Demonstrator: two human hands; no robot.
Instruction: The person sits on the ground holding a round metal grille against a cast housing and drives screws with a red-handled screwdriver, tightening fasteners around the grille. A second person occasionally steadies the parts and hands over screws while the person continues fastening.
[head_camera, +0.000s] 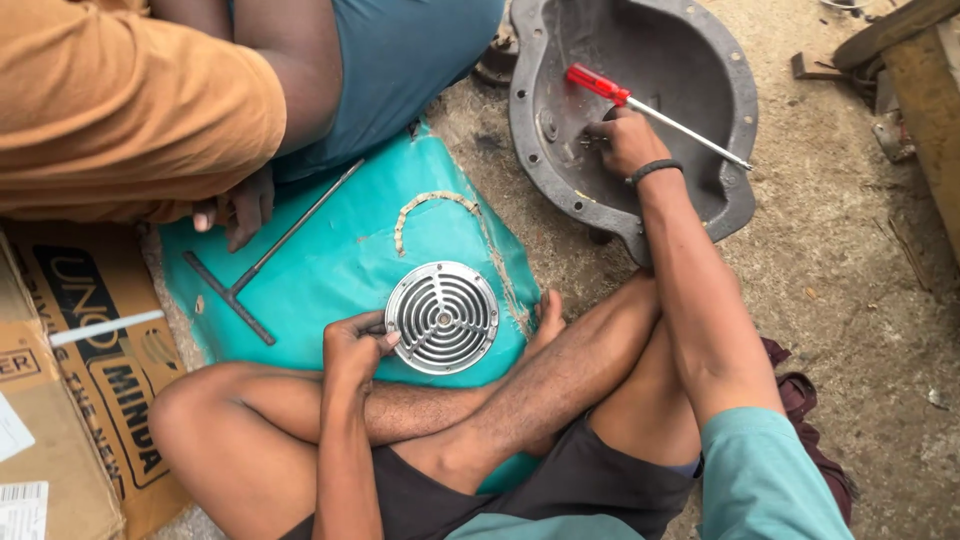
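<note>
On the gritty concrete floor (850, 300), a person sits cross-legged at the edge of a teal sheet (340, 260) spread as a work mat, apparently to keep parts off the dirt. Largest item: a dark grey cast housing (700, 60), bowl-shaped, lying hollow side up just beyond the knee, so its inside is open to reach. The right hand (628, 142) is down in that hollow, fingers curled; whether they pinch a small part there I cannot tell. A red-handled screwdriver (640, 103) lies across the bowl, touching or just above that hand, shaft pointing toward the far rim. To the left stands a cardboard carton (70, 380), printed, with a white strip across it. A second person in an orange shirt crouches opposite; their hand (240, 208) rests fingers-down on the sheet beside a T-handled wrench (270, 250), which lies flat on the sheet. Smallest: a round chrome grille disc (442, 317) with concentric slots, lying face up on the sheet by the shin. The left hand (355, 345) grips its rim, thumb on top, seemingly steadying it.
</note>
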